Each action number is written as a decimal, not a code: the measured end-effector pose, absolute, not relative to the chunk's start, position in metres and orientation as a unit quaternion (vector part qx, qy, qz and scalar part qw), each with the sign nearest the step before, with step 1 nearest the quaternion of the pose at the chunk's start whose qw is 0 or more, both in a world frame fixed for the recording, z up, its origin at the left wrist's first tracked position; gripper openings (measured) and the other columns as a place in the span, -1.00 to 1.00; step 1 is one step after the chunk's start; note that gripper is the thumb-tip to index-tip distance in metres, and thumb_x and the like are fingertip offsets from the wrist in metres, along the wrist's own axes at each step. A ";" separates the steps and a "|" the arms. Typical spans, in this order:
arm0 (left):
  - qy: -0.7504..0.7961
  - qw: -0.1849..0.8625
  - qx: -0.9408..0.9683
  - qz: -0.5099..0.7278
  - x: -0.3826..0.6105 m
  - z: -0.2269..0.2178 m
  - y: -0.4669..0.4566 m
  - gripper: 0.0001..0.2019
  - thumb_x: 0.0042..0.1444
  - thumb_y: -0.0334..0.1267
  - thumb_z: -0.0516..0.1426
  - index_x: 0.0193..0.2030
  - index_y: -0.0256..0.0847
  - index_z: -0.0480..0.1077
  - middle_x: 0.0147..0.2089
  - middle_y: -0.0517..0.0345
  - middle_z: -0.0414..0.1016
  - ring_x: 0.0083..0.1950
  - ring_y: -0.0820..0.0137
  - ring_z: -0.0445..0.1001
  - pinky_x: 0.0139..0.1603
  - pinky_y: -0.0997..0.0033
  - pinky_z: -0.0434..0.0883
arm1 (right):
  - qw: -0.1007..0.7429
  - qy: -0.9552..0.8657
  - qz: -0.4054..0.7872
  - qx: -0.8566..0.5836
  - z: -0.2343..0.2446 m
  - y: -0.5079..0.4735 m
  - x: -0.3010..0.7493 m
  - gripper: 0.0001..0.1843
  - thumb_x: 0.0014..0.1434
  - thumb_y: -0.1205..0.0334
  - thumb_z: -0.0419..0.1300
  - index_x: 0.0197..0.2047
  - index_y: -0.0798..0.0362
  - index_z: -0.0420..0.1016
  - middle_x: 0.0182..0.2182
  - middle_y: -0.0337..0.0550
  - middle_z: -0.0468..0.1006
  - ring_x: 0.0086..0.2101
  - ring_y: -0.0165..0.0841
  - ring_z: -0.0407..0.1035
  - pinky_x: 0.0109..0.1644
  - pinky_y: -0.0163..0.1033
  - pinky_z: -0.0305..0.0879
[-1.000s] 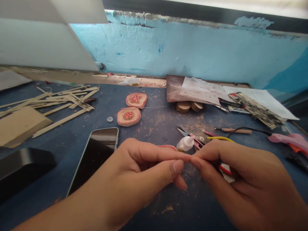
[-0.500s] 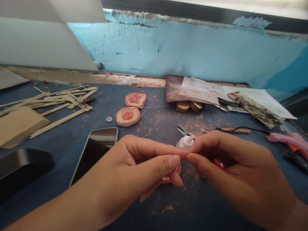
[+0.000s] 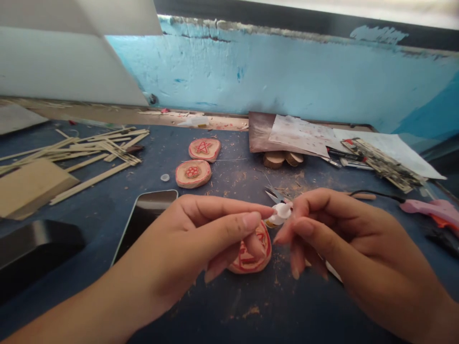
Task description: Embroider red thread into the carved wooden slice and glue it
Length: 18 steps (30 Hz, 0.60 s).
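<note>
Wood slice [image 3: 251,258], red-patterned, lies near centre under the left hand [image 3: 201,239], thumb and forefinger pinched shut; grip of the right hand [image 3: 340,234] unclear beside a glue bottle [image 3: 280,213]. Delicate mid-step work, likely needing steadiness.

Single head view, looking forward and down, close over blue tabletop [image 3: 89,205] (wall [image 3: 287,76] behind); edges probably stretched.

Star, seemingly, on wood slice [image 3: 204,149]; no text.
</note>
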State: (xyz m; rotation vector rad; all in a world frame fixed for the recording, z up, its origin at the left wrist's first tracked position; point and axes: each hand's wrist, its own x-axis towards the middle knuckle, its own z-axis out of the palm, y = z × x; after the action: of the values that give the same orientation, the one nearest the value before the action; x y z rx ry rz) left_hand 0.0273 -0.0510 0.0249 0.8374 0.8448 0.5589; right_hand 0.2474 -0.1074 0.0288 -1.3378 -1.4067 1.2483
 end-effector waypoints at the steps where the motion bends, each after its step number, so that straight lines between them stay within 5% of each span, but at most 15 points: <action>1: 0.392 0.796 0.378 0.264 0.027 0.024 -0.050 -0.93 0.15 -0.16 0.48 -0.21 0.02 0.80 -0.36 0.18 0.75 -0.40 0.51 0.55 -0.41 0.66 0.42 | 0.406 -0.558 0.490 -0.533 0.028 -0.108 0.247 -0.77 0.52 0.06 0.28 -0.15 0.00 0.61 -0.51 -0.22 0.70 -0.55 -0.52 0.51 -0.50 -0.57 0.37; 7: 0.370 0.797 0.405 0.253 0.026 0.020 -0.052 -0.87 0.19 -0.12 0.46 -0.13 0.01 0.80 -0.37 0.14 0.73 -0.39 0.48 0.56 -0.53 0.68 0.25 | 0.434 -0.545 0.467 -0.545 0.029 -0.104 0.243 -0.89 0.36 0.17 0.43 -0.17 -0.01 0.64 -0.48 -0.26 0.71 -0.53 -0.53 0.56 -0.48 -0.62 0.40; 10: 0.361 0.796 0.423 0.238 0.025 0.019 -0.054 -0.86 0.23 -0.10 0.44 -0.12 -0.02 0.80 -0.35 0.15 0.73 -0.40 0.51 0.52 -0.44 0.65 0.35 | 0.426 -0.552 0.476 -0.536 0.029 -0.102 0.242 -0.86 0.24 0.22 0.51 -0.17 -0.02 0.66 -0.36 -0.24 0.79 -0.40 -0.46 0.68 -0.34 -0.58 0.54; 14: 0.360 0.795 0.441 0.210 0.024 0.020 -0.057 -0.88 0.25 -0.11 0.41 -0.18 -0.04 0.80 -0.36 0.16 0.72 -0.47 0.57 0.39 -0.49 0.65 0.27 | 0.402 -0.589 0.453 -0.535 0.028 -0.106 0.245 -0.91 0.38 0.22 0.41 -0.20 -0.02 0.63 -0.43 -0.31 0.73 -0.44 -0.54 0.63 -0.34 -0.63 0.48; 18: 0.355 0.796 0.438 0.221 0.027 0.020 -0.059 -0.87 0.25 -0.13 0.40 -0.23 -0.06 0.80 -0.37 0.13 0.72 -0.41 0.52 0.47 -0.51 0.64 0.23 | 0.369 -0.611 0.473 -0.516 0.028 -0.110 0.248 -0.86 0.50 0.19 0.29 -0.15 -0.01 0.59 -0.38 -0.30 0.70 -0.37 -0.55 0.60 -0.27 -0.60 0.49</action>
State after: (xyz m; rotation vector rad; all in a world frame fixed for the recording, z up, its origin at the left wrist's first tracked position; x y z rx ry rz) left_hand 0.0268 -0.0590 0.0203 0.9404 0.7635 0.4748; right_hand 0.2476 -0.1103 0.0279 -1.3249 -1.5690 1.2127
